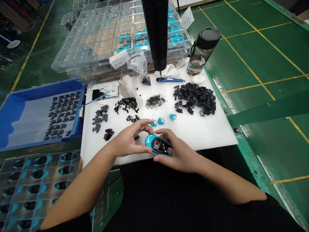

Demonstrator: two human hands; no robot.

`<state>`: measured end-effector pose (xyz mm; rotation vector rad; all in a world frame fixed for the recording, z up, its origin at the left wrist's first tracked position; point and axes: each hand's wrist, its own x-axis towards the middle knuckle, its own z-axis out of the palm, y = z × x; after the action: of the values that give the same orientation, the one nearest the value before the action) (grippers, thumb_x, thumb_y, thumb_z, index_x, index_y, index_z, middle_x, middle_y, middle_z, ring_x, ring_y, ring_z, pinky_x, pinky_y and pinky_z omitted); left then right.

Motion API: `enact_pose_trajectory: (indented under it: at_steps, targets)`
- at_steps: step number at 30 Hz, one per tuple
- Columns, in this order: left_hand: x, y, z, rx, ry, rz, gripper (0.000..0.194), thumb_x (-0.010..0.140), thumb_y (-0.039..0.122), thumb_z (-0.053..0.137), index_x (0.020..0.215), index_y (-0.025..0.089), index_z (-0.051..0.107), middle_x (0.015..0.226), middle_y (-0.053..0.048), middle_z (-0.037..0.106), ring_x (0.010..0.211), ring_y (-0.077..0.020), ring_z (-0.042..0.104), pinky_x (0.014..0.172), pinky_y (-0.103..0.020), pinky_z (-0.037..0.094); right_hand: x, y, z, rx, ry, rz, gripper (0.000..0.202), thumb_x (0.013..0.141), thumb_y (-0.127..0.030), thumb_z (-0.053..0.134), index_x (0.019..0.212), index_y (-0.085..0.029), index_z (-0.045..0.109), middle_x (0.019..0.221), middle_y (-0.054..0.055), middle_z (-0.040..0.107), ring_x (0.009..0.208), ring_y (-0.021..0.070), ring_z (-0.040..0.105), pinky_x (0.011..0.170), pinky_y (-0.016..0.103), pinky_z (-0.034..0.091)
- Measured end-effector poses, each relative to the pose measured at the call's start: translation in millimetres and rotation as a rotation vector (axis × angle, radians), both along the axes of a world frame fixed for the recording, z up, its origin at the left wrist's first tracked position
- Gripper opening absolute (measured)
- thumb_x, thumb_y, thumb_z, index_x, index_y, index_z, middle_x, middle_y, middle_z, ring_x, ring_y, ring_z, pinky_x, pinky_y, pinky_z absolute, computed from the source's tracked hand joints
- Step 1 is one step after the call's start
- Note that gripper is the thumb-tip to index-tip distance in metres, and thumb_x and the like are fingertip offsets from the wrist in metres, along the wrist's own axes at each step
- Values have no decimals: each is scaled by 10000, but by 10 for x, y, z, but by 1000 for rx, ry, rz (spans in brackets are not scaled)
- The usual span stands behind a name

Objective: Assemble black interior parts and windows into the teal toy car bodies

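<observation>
A blue and black oval plastic shell (pixel 159 145) is held low over the front edge of the white work surface (pixel 205 132). My right hand (pixel 180 151) is closed round its right end, thumb below and fingers above. At its left end my left hand (pixel 132 138) has thumb and fingers curved round the blue rim, the thumb touching it. Just beyond the hands lie small blue curved pieces (pixel 173 117). Farther back are a heap of tiny black screws (pixel 155 101), small black parts (pixel 126 104) and a large pile of black parts (pixel 196 96).
A black powered screwdriver (pixel 156 35) hangs over the back centre, near a blue knife (pixel 170 80). A bottle (pixel 204 50) stands back right. Clear trays (pixel 96 42) are stacked behind. A blue bin (pixel 43 93) and a tray of shells (pixel 33 187) are at left.
</observation>
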<state>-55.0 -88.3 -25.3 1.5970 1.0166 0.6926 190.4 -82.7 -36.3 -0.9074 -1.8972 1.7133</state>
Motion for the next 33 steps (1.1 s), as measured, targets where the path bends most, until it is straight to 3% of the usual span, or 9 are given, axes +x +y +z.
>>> enact_pose_trajectory:
  at_steps: [3, 8, 16, 18, 20, 24, 27, 29, 33]
  targets:
    - [12, 0, 24, -25, 21, 24, 830, 705, 294, 878, 1403, 299, 427, 1135, -70, 640, 1109, -223, 613, 1025, -383, 458, -29, -61, -44, 319, -42, -9, 542, 815, -255, 741, 1293, -249, 486, 1213, 104, 635, 1018, 240, 651, 856, 382, 526]
    - [35, 11, 67, -36, 16, 42, 816, 689, 309, 888, 1372, 273, 444, 1110, -71, 647, 1082, -224, 622, 995, -382, 473, -68, -94, -136, 548, -18, -35, 432, 879, -224, 665, 1281, -237, 505, 1180, 124, 654, 998, 244, 674, 816, 366, 560]
    - [99, 26, 92, -63, -42, 65, 809, 663, 308, 903, 1350, 265, 477, 1075, -72, 670, 1033, -228, 648, 975, -401, 504, -51, -83, -118, 621, 69, -102, 367, 887, -228, 663, 1247, -195, 597, 1181, 162, 686, 1016, 265, 708, 815, 365, 580]
    - [91, 34, 123, -36, -28, 70, 843, 649, 340, 912, 1367, 266, 475, 1073, -78, 672, 1042, -240, 652, 987, -420, 505, -36, -64, -124, 438, 145, -139, 343, 858, -251, 703, 1190, -204, 630, 1145, 141, 708, 1020, 259, 709, 859, 378, 571]
    - [60, 123, 210, 43, 5, 129, 816, 674, 420, 887, 1372, 263, 497, 1101, -94, 663, 1058, -248, 648, 987, -428, 508, -23, -42, -140, 66, 247, -178, 315, 837, -297, 737, 1124, -212, 639, 1092, 114, 730, 965, 242, 729, 857, 383, 575]
    - [113, 694, 589, 404, -151, 471, 489, 843, 582, 678, 1223, 282, 615, 1048, -76, 642, 924, -199, 635, 821, -377, 551, -37, -28, -161, -740, 520, -291, 352, 829, -408, 747, 1065, -221, 566, 984, 89, 763, 748, 187, 757, 700, 306, 594]
    - [324, 1308, 919, 601, -315, 608, 469, 849, 672, 607, 1194, 356, 604, 1225, -31, 621, 1095, -201, 609, 847, -360, 533, -84, -81, -143, -970, 682, -404, 372, 821, -409, 755, 1049, -220, 531, 980, 115, 776, 751, 179, 764, 668, 241, 580]
    - [471, 1644, 1077, 584, -362, 510, 530, 855, 741, 518, 1214, 357, 585, 1255, -8, 625, 1232, -206, 565, 872, -342, 525, -125, -129, -123, -1081, 741, -463, 357, 831, -396, 746, 1049, -214, 531, 983, 131, 778, 760, 186, 768, 673, 233, 587]
    - [619, 1841, 1228, 576, -352, 407, 606, 827, 798, 475, 1168, 307, 575, 1011, 83, 654, 1114, -153, 631, 742, -222, 523, -189, -163, -74, -1297, 765, -587, 246, 930, -356, 627, 1066, -155, 588, 987, 158, 772, 746, 175, 770, 697, 228, 610]
